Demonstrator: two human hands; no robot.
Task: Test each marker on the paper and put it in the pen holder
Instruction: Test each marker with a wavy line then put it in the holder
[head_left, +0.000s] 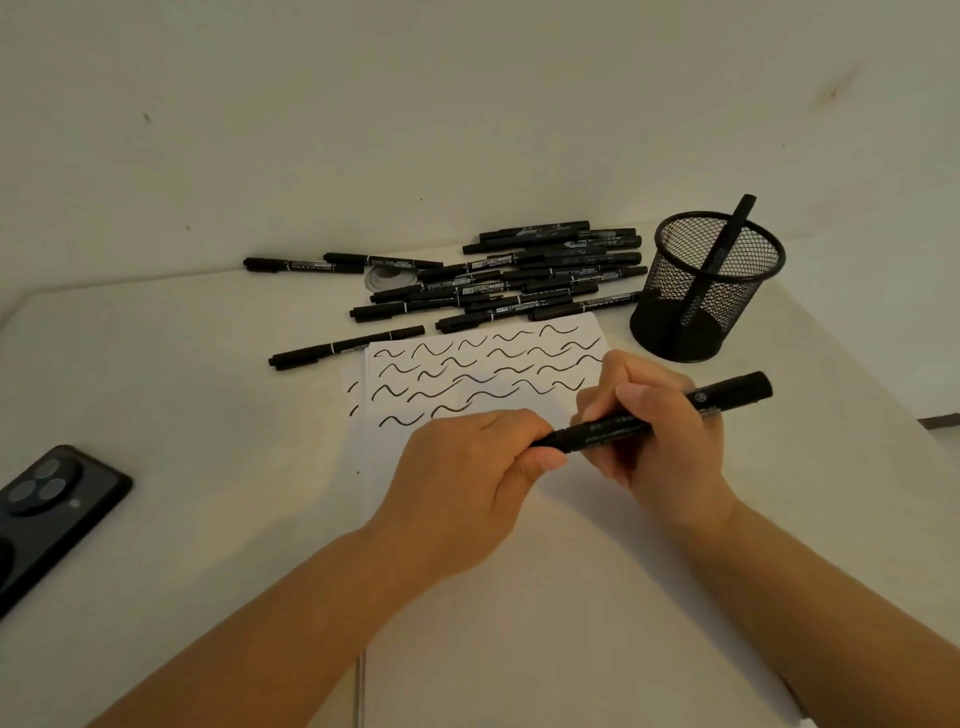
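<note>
Both hands (467, 462) (660, 431) grip marker (675, 413) — pile (524, 275), holder (711, 286) beyond, phone (52, 504) perhaps.

You've got one marker (654, 422) in your two hands, one in the single mesh pen holder (707, 291) at 1 o'clock, plus one phone (57, 504) at 9. Loose pile (524, 275) at 12: too tangled to count.

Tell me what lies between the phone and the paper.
Bare table only; the head view shows nothing between the phone and the paper.

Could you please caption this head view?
Both hands grip a black marker over squiggle-marked white paper beside a black mesh pen holder.
</note>
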